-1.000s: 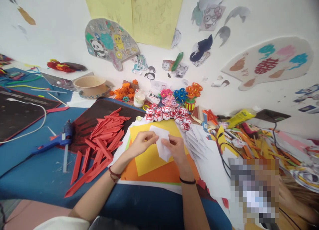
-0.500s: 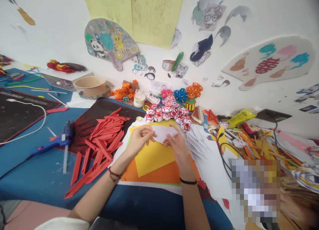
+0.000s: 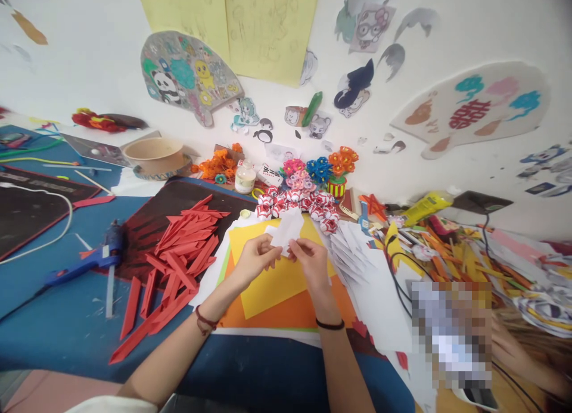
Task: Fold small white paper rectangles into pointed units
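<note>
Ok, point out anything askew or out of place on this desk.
The yellow bottle lies on its side by the heap of paper strips, odd because bottles usually stand upright; no spill shows. The yellow sheet also sits askew on the orange sheet, their edges out of line.

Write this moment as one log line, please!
left hand: holds angular white paper piece | right hand: holds same piece | below: yellow rectangular paper sheet | left of sheet: folded red paper strips

The hands (image 3: 258,261) (image 3: 312,264) hide part of the white paper (image 3: 290,224); the top edge crops yellow wall sheets (image 3: 270,31).
</note>
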`<state>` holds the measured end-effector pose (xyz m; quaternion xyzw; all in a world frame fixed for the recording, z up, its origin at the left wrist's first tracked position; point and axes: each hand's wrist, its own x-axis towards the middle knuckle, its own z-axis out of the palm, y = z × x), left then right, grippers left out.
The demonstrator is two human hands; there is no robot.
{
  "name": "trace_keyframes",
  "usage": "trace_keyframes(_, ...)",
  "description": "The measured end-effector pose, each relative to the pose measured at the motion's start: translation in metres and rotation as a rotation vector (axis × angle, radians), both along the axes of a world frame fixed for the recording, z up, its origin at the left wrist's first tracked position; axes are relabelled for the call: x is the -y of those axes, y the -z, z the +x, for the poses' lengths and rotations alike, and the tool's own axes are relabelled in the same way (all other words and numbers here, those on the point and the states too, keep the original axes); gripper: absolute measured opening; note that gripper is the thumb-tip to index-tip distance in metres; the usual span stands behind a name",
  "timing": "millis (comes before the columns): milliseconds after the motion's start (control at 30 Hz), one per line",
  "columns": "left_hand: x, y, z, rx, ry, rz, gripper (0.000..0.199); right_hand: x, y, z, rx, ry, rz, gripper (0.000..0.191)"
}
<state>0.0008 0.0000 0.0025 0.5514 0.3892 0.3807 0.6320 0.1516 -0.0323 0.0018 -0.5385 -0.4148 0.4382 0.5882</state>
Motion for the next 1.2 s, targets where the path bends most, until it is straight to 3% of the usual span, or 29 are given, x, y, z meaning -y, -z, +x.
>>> trace_keyframes(167, 0.002, -0.005, -0.002, -0.112, 0.048, 0.096, 0.027, 0.000, 0.001, -0.002, 0.022, -0.057, 0.011, 0.032)
trace_keyframes(333, 0.003, -0.009, -0.008, -0.459, -0.063, 0.651, 0.027, -0.002, 0.002, 0.010, 0.008, -0.021, -0.038, 0.030)
trace_keyframes(467, 0.000, -0.005, -0.018, -0.698, 0.040, 1.113, 0.029, -0.002, 0.001, 0.019, 0.021, -0.078, -0.060, 0.028)
trace_keyframes(600, -0.004, -0.002, -0.025, -0.703, 0.058, 1.269, 0.032, 0.000, 0.000, 0.020, 0.046, -0.149, -0.059, 0.031)
trace_keyframes(733, -0.004, -0.005, -0.023, -0.641, 0.057, 1.251, 0.030, 0.002, -0.003, 0.020, 0.077, -0.200, -0.034, 0.034)
trace_keyframes(900, -0.006, -0.014, -0.020, -0.501, 0.008, 1.082, 0.024, 0.004, -0.005, 0.019, 0.087, -0.221, 0.002, 0.033)
trace_keyframes(1067, -0.005, -0.020, -0.017, -0.377, -0.105, 0.812, 0.015, 0.004, -0.006, 0.014, 0.059, -0.197, 0.006, 0.029)
trace_keyframes(1200, -0.005, -0.019, -0.012, -0.235, -0.178, 0.561, 0.035, 0.005, -0.008, 0.009, 0.032, -0.171, -0.001, 0.028)
